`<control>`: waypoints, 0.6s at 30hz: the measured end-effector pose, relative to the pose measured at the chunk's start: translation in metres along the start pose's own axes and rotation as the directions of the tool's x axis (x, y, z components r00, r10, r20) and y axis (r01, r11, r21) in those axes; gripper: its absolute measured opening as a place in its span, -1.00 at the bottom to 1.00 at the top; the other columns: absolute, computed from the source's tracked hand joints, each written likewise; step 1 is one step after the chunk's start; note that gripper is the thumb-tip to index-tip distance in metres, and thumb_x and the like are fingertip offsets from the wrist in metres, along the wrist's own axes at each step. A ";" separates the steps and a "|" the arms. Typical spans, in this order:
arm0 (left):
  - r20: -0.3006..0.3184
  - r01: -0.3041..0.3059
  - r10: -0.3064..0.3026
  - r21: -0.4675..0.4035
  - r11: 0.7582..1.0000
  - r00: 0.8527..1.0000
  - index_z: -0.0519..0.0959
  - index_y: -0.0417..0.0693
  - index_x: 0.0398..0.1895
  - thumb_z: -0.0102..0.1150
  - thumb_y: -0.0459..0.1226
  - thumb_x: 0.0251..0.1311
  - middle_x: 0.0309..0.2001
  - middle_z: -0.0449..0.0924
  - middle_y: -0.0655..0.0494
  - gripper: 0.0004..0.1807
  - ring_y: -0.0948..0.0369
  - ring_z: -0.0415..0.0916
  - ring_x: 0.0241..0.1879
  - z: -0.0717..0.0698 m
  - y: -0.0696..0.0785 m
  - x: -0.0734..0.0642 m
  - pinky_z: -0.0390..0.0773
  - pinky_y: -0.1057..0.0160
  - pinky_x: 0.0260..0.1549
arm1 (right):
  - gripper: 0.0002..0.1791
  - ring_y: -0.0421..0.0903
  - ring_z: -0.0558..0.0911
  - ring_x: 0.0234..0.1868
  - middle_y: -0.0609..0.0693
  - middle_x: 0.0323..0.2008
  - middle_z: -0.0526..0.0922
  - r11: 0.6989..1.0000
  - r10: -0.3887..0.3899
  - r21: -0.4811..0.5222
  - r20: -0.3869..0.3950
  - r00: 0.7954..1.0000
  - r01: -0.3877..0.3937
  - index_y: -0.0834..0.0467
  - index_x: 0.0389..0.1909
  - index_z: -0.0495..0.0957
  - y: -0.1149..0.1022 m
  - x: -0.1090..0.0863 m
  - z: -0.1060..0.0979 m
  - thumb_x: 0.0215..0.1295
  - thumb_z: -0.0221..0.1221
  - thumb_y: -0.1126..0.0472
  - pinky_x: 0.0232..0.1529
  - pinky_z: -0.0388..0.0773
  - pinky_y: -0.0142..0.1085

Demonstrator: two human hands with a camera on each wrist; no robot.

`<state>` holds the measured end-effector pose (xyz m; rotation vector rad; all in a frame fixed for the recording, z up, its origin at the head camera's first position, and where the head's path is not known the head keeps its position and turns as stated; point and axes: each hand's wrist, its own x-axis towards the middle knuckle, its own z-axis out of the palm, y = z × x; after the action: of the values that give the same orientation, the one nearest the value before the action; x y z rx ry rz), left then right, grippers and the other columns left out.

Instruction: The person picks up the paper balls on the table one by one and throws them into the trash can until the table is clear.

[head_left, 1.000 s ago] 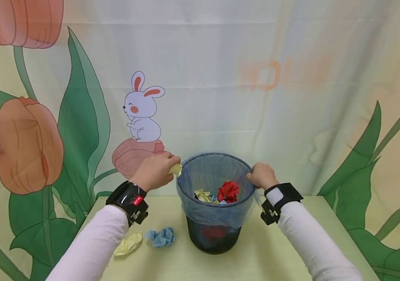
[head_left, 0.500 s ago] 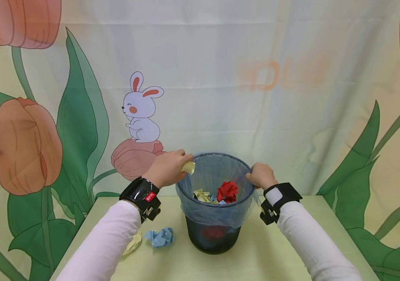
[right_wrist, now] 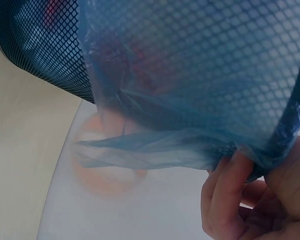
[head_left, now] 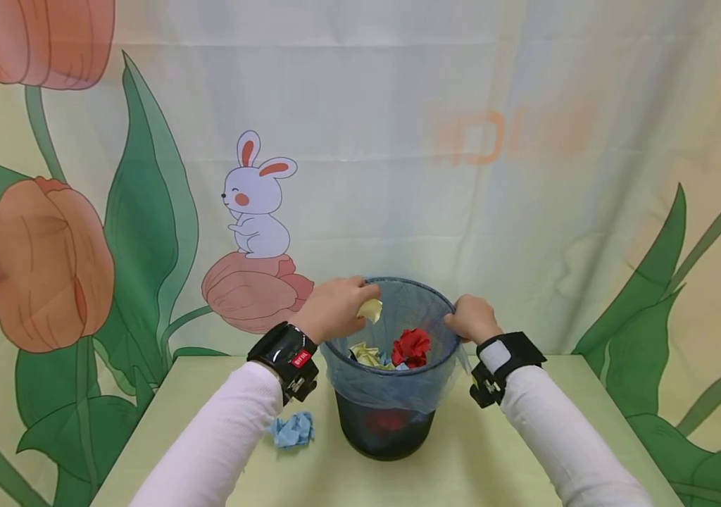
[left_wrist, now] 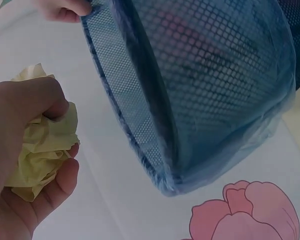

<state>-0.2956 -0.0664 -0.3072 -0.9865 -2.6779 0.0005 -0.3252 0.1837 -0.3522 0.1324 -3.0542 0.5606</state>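
Note:
My left hand (head_left: 335,308) grips a crumpled yellow paper ball (left_wrist: 45,150) above the left rim of a black mesh wastebasket (head_left: 386,426). Fingers and thumb wrap the paper in the left wrist view. A translucent blue bin liner (head_left: 392,387) is folded over the rim. On the right side my right hand (head_left: 473,318) pinches the rim and liner, thumb and fingers on either side in the right wrist view. Inside the basket lie a red paper ball (head_left: 411,348), a yellow paper ball (head_left: 368,354) and bits of blue paper.
A crumpled blue paper ball (head_left: 293,430) lies on the pale green table (head_left: 493,458), left of the basket. Close behind hangs a printed curtain (head_left: 386,141) with tulips and a rabbit. My left forearm crosses over the table's left part.
My left hand has carried its yellow paper rightward, from beside the basket to over its rim. The left sleeve now covers the yellow paper on the table. My right hand stays on the rim.

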 end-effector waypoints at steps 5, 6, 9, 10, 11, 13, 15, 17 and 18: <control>-0.010 -0.026 0.026 -0.018 0.999 1.000 0.50 0.05 -0.03 0.24 -0.30 0.02 -0.25 0.50 0.06 -0.62 0.18 0.47 -0.39 0.000 0.008 0.003 0.51 0.29 -0.52 | -0.64 -0.16 0.49 -0.76 -0.01 -0.80 0.45 1.000 0.001 -0.003 0.000 1.000 -0.001 0.08 -0.85 0.24 -0.001 0.000 -0.001 0.10 0.01 0.29 -0.69 0.34 -0.39; -0.011 -0.030 0.030 -0.019 0.999 0.999 0.50 0.06 -0.03 0.24 -0.30 0.02 -0.25 0.50 0.06 -0.62 0.19 0.46 -0.39 0.000 0.009 0.004 0.51 0.29 -0.52 | -0.65 -0.16 0.49 -0.76 -0.01 -0.80 0.46 1.000 -0.001 -0.004 -0.002 1.000 0.001 0.08 -0.85 0.25 -0.001 0.000 -0.001 0.09 0.01 0.29 -0.69 0.35 -0.39; 0.001 -0.031 0.031 -0.015 0.999 1.000 0.49 0.06 -0.02 0.23 -0.29 0.03 -0.24 0.50 0.07 -0.62 0.19 0.45 -0.37 0.000 0.013 0.006 0.50 0.30 -0.50 | -0.65 -0.17 0.49 -0.77 -0.01 -0.80 0.47 1.000 -0.003 -0.005 -0.002 1.000 0.003 0.09 -0.85 0.26 -0.002 -0.001 -0.003 0.08 0.01 0.29 -0.70 0.34 -0.40; 0.007 -0.029 0.029 -0.013 0.999 1.000 0.49 0.06 -0.01 0.23 -0.28 0.04 -0.23 0.50 0.07 -0.62 0.19 0.45 -0.36 0.000 0.014 0.006 0.51 0.29 -0.48 | -0.65 -0.17 0.49 -0.77 -0.02 -0.81 0.46 1.000 -0.002 -0.005 0.000 1.000 0.002 0.08 -0.86 0.24 -0.002 -0.001 -0.003 0.08 0.01 0.29 -0.70 0.34 -0.41; 0.015 -0.026 0.026 -0.008 1.000 1.000 0.48 0.07 0.00 0.23 -0.27 0.04 -0.22 0.50 0.07 -0.61 0.19 0.45 -0.35 0.000 0.015 0.007 0.51 0.29 -0.46 | -0.64 -0.17 0.49 -0.77 -0.02 -0.81 0.45 1.000 -0.001 -0.003 0.003 1.000 0.001 0.08 -0.86 0.23 -0.002 -0.002 -0.003 0.08 0.00 0.29 -0.70 0.33 -0.41; 0.024 -0.022 0.022 -0.008 1.000 0.999 0.48 0.07 0.00 0.23 -0.26 0.05 -0.21 0.50 0.08 -0.61 0.18 0.46 -0.32 0.001 0.017 0.008 0.53 0.28 -0.42 | -0.62 -0.17 0.48 -0.77 -0.04 -0.83 0.42 1.000 0.003 -0.001 0.011 1.000 -0.003 0.07 -0.87 0.20 -0.003 -0.003 -0.004 0.10 0.00 0.29 -0.71 0.33 -0.41; 0.031 -0.022 0.022 -0.008 1.000 0.999 0.47 0.09 0.00 0.23 -0.25 0.05 -0.20 0.50 0.09 -0.61 0.18 0.47 -0.30 0.002 0.019 0.009 0.54 0.26 -0.41 | -0.60 -0.17 0.48 -0.77 -0.05 -0.84 0.39 1.000 0.009 -0.001 0.021 1.000 -0.009 0.06 -0.87 0.19 -0.004 -0.003 -0.004 0.12 0.01 0.29 -0.70 0.34 -0.41; 0.034 -0.026 0.026 -0.009 1.000 0.999 0.47 0.09 0.00 0.24 -0.24 0.05 -0.20 0.50 0.09 -0.61 0.18 0.48 -0.30 0.002 0.021 0.010 0.55 0.25 -0.40 | -0.59 -0.17 0.48 -0.76 -0.05 -0.83 0.38 1.000 0.016 -0.001 0.032 0.999 -0.016 0.06 -0.86 0.20 -0.004 -0.002 -0.004 0.15 0.01 0.28 -0.70 0.36 -0.40; 0.035 -0.029 0.030 -0.008 1.000 0.999 0.47 0.10 0.00 0.24 -0.24 0.05 -0.20 0.50 0.10 -0.60 0.18 0.49 -0.30 0.003 0.022 0.011 0.56 0.25 -0.40 | -0.59 -0.16 0.48 -0.76 -0.04 -0.83 0.39 1.000 0.019 -0.003 0.036 0.999 -0.019 0.07 -0.85 0.21 -0.004 -0.002 -0.004 0.16 0.01 0.27 -0.70 0.37 -0.40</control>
<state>-0.2904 -0.0426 -0.3091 -1.0377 -2.6964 0.0137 -0.3227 0.1813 -0.3470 0.1146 -3.0942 0.5620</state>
